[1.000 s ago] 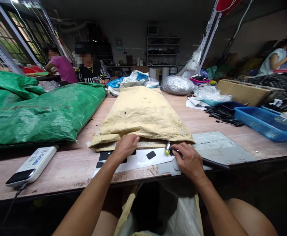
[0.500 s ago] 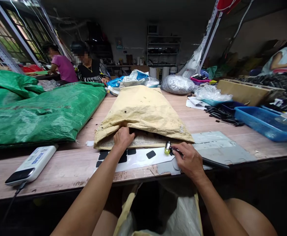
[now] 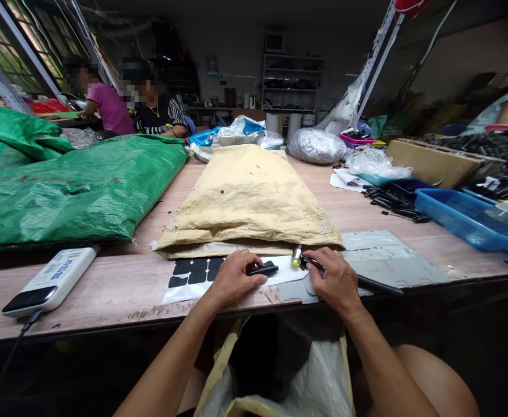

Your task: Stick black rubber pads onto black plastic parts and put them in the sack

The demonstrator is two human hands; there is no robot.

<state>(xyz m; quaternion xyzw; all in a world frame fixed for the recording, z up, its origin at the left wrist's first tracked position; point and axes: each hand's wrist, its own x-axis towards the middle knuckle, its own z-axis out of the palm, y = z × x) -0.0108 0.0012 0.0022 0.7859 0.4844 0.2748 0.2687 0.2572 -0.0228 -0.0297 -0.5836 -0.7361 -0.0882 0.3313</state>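
Observation:
My left hand point(image 3: 235, 277) is closed on a short black rod-shaped piece point(image 3: 266, 270), just in front of the yellow paper sack point(image 3: 254, 197). Under and beside it lies a white sheet with rounded black stickers point(image 3: 192, 272). A small hammer point(image 3: 297, 256) is in my right hand point(image 3: 335, 277), fingers wrapped round its black handle. Its head is metal with a yellow-green face and rests close to the sheet's right end. The sack lies flat, its mouth sagging nearly shut towards me.
A grey board point(image 3: 388, 260) lies to the right, beyond it a blue tray point(image 3: 466, 223) and heaps of black parts. On the left are a white power bank point(image 3: 54, 281) with a cable and a green sack point(image 3: 88, 185). An open sack point(image 3: 323, 376) stands below the table edge. Other people sit farther back.
My left hand has come out of the yellow sack's mouth, holding the black piece, and moved right over the sticker sheet. The sack's mouth has sunk. My right hand keeps the hammer in place.

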